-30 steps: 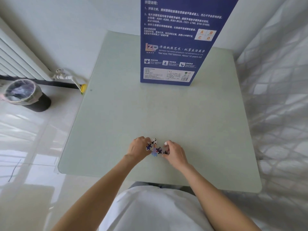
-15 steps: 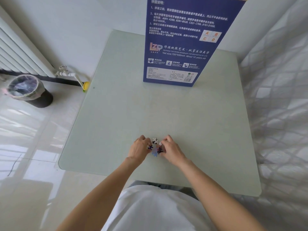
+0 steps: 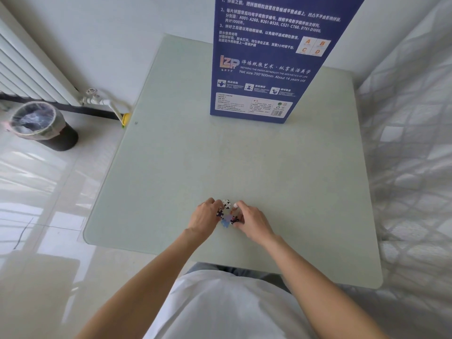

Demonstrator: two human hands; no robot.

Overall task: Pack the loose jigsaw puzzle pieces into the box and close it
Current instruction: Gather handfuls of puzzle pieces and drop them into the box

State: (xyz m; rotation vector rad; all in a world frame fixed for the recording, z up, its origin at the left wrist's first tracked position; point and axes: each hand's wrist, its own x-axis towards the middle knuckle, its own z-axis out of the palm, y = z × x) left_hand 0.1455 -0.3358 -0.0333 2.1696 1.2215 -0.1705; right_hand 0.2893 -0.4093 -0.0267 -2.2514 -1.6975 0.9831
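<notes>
Head view: both hands sat close together near the front of the pale green surface (image 3: 171, 167), w/ a small cluster of puzzle pieces (image 3: 227, 214) between them. Left hand (image 3: 204, 217) & right hand (image 3: 252, 221) had fingers curled in on the pieces, pinching at them. Blue box (image 3: 269, 57) stood upright at the far edge, well apart from the pieces. Bin (image 3: 41, 123) on floor at left.

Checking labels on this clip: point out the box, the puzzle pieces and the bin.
box (image 3: 266, 69): head view, blue printed face.
puzzle pieces (image 3: 227, 204): head view, black-and-white piece.
bin (image 3: 36, 118): head view, plastic liner.
</notes>
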